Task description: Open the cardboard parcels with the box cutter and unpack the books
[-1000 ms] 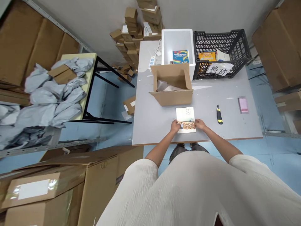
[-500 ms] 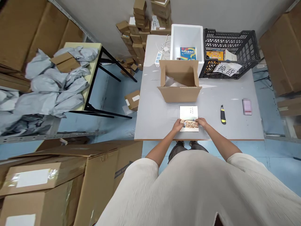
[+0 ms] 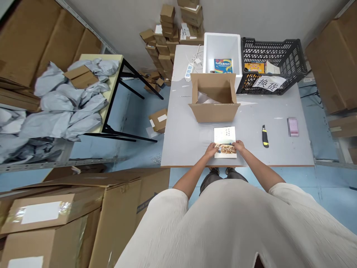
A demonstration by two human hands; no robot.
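A pale-covered book [image 3: 224,136] with a brown picture across its lower half is at the table's front edge. My left hand [image 3: 212,149] grips its left side, and my right hand [image 3: 238,146] grips its right side; both have fingers closed on the edges. Just beyond the book stands an open cardboard box [image 3: 214,112] with its flaps up and some pale wrapping inside. To the right of my right hand lies a yellow and black utility knife [image 3: 264,136].
Behind the box are a white foam box [image 3: 206,56] with a blue book and a black plastic crate [image 3: 292,70] holding books. A pink pad [image 3: 293,127] lies at right, a power strip [image 3: 189,71] at back left. Grey parcels [image 3: 58,98] cover the side table; cartons [image 3: 122,208] stand left.
The view has shifted slightly. My hands stay on the book's two sides, and its cover looks flatter and more fully visible than before.
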